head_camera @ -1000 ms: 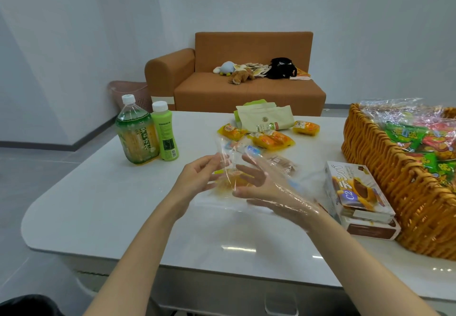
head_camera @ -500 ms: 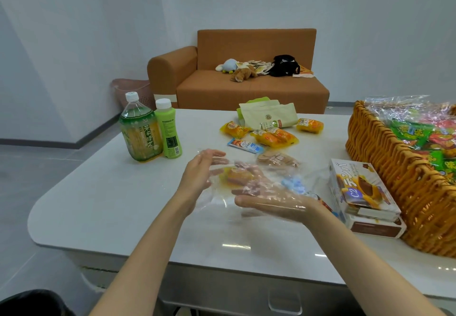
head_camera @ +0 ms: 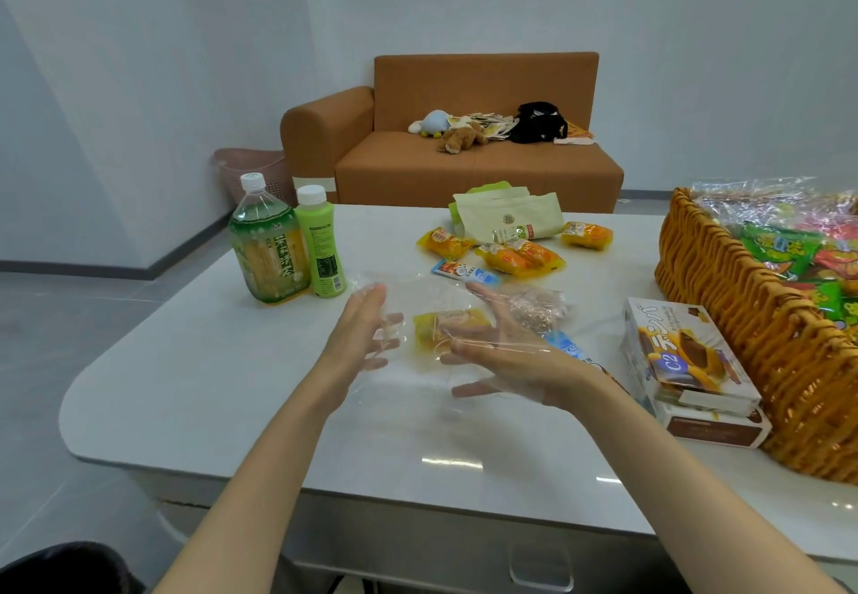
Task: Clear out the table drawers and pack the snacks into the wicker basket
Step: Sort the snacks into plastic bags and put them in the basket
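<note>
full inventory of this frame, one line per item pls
tea bottle: 1, green, table left
drink bottle: 1, lime, beside the tea bottle
snack packets: several, yellow-orange, table centre
paper pouch: 1, pale green, table far side
clear plastic bag: 1, transparent, between the hands
snack boxes: 2, stacked, beside basket
wicker basket: 1, tan, right, holds snacks
sofa: 1, orange, behind the table
left hand: open, at bag
right hand: open, inside bag

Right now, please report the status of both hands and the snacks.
Left hand and right hand open, spreading a clear plastic bag. Yellow snack lies between. Wicker basket part-filled. Nothing blocking.
</note>
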